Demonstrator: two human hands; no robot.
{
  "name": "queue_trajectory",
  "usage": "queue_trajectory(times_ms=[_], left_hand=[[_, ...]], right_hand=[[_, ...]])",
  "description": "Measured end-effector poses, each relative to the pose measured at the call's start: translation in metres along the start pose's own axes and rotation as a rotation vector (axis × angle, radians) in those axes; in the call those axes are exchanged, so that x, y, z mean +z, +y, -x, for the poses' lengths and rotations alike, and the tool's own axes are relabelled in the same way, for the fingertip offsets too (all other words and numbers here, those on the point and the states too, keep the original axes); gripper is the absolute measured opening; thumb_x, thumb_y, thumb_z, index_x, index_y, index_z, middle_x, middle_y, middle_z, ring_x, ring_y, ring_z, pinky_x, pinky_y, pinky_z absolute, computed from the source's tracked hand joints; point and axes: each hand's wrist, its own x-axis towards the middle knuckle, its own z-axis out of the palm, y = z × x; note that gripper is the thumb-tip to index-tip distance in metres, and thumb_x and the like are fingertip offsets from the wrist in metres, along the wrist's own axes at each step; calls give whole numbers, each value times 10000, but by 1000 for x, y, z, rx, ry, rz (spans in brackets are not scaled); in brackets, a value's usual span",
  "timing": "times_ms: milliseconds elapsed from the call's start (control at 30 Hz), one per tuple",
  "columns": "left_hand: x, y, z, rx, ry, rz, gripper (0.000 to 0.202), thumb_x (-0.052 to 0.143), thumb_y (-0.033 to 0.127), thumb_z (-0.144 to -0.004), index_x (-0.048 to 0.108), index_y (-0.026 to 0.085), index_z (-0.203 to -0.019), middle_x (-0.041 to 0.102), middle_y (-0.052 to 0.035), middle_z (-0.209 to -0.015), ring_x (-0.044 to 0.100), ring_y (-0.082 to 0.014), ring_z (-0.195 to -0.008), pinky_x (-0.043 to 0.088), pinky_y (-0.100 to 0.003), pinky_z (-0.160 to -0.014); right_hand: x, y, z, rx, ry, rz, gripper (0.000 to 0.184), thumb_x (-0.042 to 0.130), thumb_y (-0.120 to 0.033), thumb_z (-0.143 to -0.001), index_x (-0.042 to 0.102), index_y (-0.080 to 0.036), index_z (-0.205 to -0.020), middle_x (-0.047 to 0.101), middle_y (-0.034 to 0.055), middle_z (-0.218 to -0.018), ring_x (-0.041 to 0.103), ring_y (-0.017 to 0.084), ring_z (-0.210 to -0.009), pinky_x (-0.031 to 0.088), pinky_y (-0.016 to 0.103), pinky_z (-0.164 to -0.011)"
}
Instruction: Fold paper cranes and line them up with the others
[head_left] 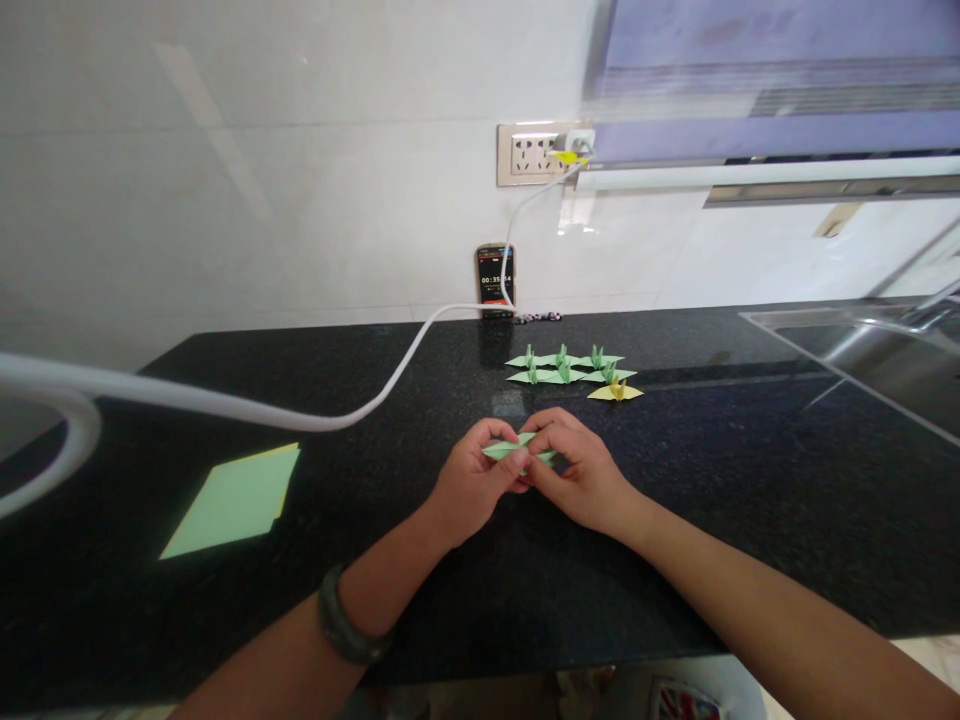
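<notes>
A small folded piece of light green paper (501, 451) is pinched between both of my hands, just above the dark counter. My left hand (472, 480) grips its left side with thumb and fingers. On the other side, my right hand (581, 470) has its thumb and fingertips closed on the paper, hiding part of it. Beyond my hands stand several green paper cranes (564, 374) in two rows. One yellow paper crane (616, 391) sits in front of them to the right. To the left lies a stack of green and yellow paper sheets (236, 500).
A phone (496, 282) showing a timer leans on the tiled wall. A white cable (337, 422) arches across the left foreground up to the wall socket (532, 155). A metal sink (885, 350) is set into the black counter (360, 365) at the right.
</notes>
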Motion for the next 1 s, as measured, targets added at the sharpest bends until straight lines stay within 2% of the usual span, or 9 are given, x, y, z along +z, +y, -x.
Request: queue_trajectory(times_ms=[267,500,1000], left_hand=[[0,0,0,-18,8,-19,201,513,325,-757,423,173,-852,541,20,-709,557,-87,-607,494,-240,-580],[-1,-4,-1,3,-7,-17,242,572,296,-714,414,180,-855,536,30,-730,545,-77,-609,491,-228,-587],[-2,-5,-1,28,27,-108,196,535,300,-743,430,174,-850,530,30,-709,553,-87,-611,499,-248,-594]], right_hand=[[1,0,-1,3,20,-6,63,526,-118,-729,526,-179,-714,520,56,-865,515,147,-812,440,292,-696],[1,0,-1,9,12,0,79,530,-98,-716,529,-177,-712,523,53,-876,519,142,-811,432,286,-702],[1,-1,-1,7,13,-3,54,525,-129,-725,527,-176,-698,533,55,-858,528,143,-792,441,283,-684]])
